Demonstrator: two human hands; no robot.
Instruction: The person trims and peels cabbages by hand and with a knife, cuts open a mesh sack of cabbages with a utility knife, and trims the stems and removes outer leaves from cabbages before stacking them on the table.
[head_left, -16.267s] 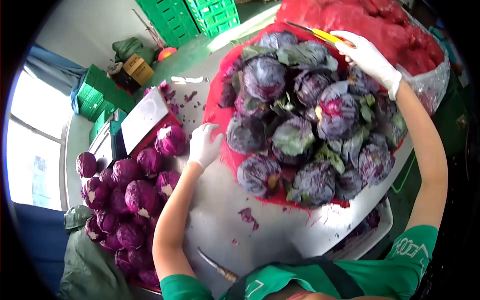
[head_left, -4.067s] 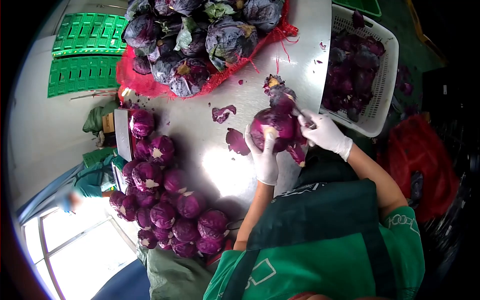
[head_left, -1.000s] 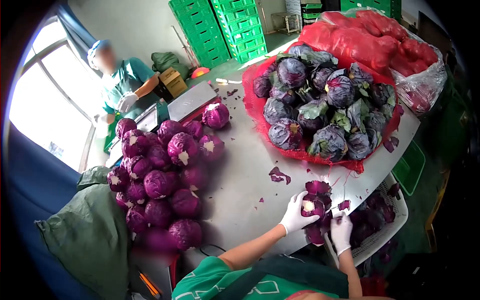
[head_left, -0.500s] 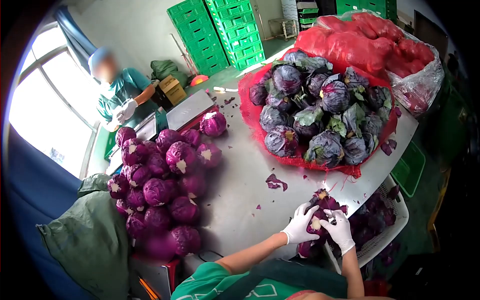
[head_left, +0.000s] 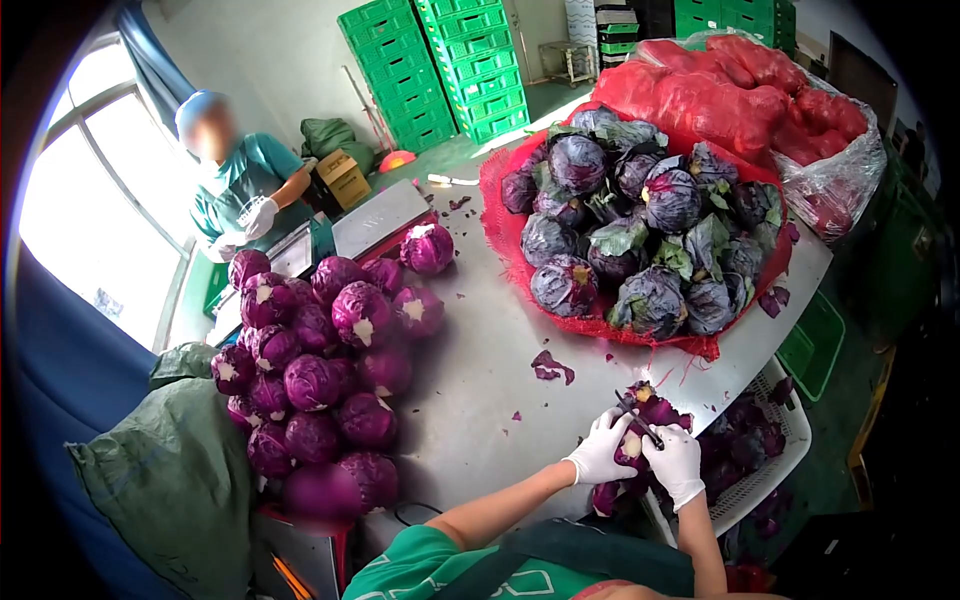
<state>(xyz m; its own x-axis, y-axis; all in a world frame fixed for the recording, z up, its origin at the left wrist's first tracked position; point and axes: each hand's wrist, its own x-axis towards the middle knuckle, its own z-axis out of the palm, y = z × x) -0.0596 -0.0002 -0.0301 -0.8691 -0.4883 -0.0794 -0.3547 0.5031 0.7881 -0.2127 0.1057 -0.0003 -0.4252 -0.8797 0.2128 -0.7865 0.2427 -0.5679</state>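
Observation:
At the table's near right edge, my left hand (head_left: pixel 600 450) in a white glove is closed around the side of a red cabbage (head_left: pixel 630 446) with a pale cut stem. My right hand (head_left: pixel 674 466), gloved too, grips a small knife (head_left: pixel 640 420) by its dark handle. Its blade points up and left across the top of the cabbage, over loose purple leaves (head_left: pixel 658 410). The cabbage's underside is hidden by my hands. More purple leaves (head_left: pixel 606 497) lie just below my left hand.
Trimmed red cabbages (head_left: pixel 312 383) are piled at the left. A red mesh sack (head_left: pixel 500 240) holds untrimmed cabbages (head_left: pixel 650 300). A white basket (head_left: pixel 795 450) of leaves stands beside my right hand. Across the table is a co-worker (head_left: pixel 245 190); green crates (head_left: pixel 400 75) are stacked behind.
My right hand has turned, and the knife now shows clearly across the cabbage top. My left hand stays on the cabbage. The co-worker's gloved hands have shifted slightly.

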